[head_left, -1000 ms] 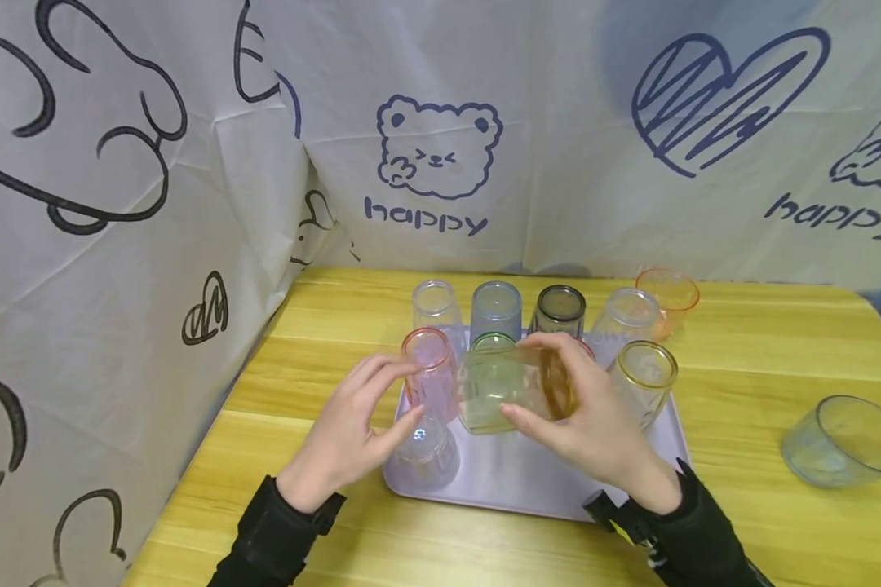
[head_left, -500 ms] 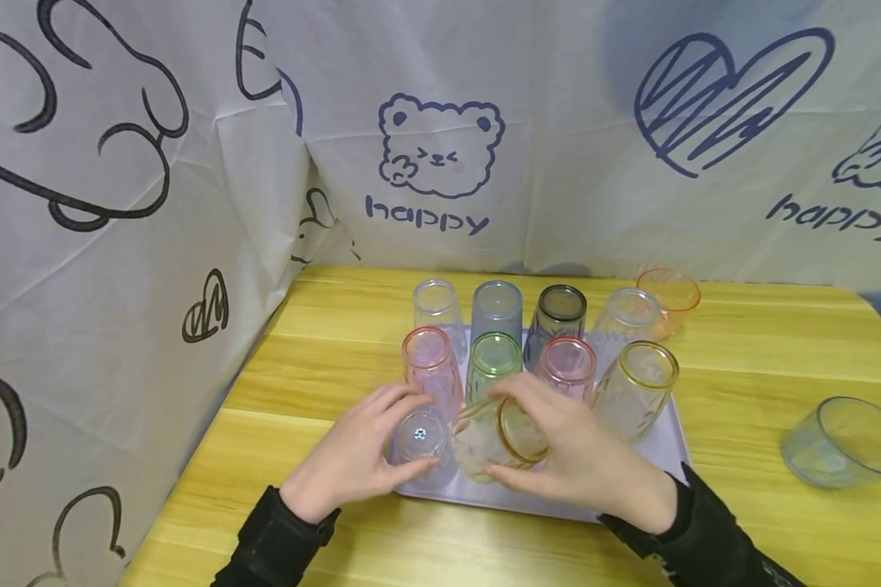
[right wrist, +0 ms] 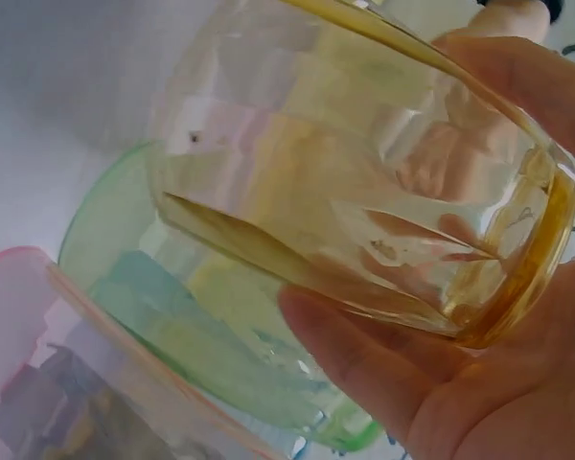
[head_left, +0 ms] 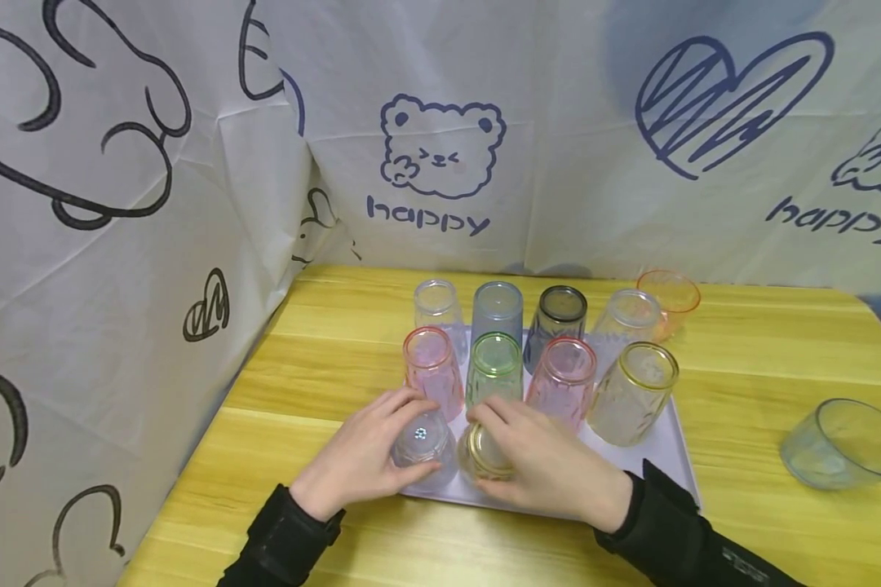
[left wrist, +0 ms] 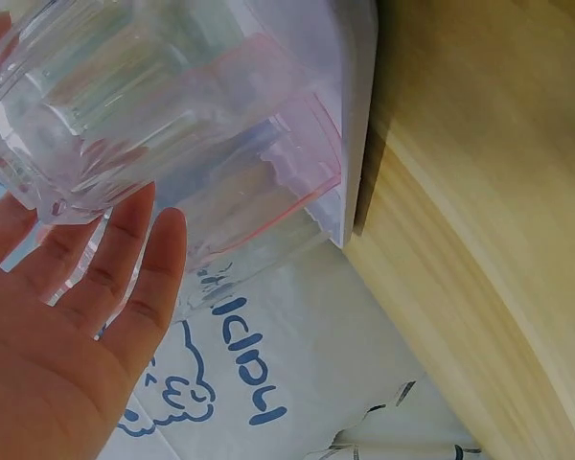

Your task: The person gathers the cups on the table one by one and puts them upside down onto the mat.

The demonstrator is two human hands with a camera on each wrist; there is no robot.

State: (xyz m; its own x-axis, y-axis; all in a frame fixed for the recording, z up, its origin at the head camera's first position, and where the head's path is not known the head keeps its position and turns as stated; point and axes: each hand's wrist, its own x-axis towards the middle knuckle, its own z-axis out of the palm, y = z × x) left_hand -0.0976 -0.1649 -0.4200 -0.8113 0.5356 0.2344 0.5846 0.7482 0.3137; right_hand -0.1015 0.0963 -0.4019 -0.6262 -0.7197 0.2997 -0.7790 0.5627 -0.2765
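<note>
My right hand (head_left: 536, 456) grips a yellow-tinted drinking glass (head_left: 487, 461) upside down, low over the front of a lilac tray (head_left: 675, 456). In the right wrist view, thumb and fingers lie round this faceted glass (right wrist: 307, 172), near its thick amber base. My left hand (head_left: 363, 452) is spread around an upturned clear glass (head_left: 422, 444) on the tray's front left, its thumb at the front and forefinger at the back. From the left wrist, the fingers (left wrist: 105, 268) look fairly straight against that glass. Right behind the held glass stands a green one (head_left: 495, 367).
Several upturned glasses fill the tray behind, including pink (head_left: 431, 371), another pink (head_left: 565, 379), blue (head_left: 498, 310), dark grey (head_left: 558, 326) and yellow-rimmed (head_left: 631, 395). An orange-rimmed glass (head_left: 671, 302) stands past the back right corner. A bluish glass (head_left: 844, 444) is on the table at right.
The right hand has brought the yellow glass down towards the tray's front and turned it from sideways to base up. The left hand has lowered slightly to the clear glass.
</note>
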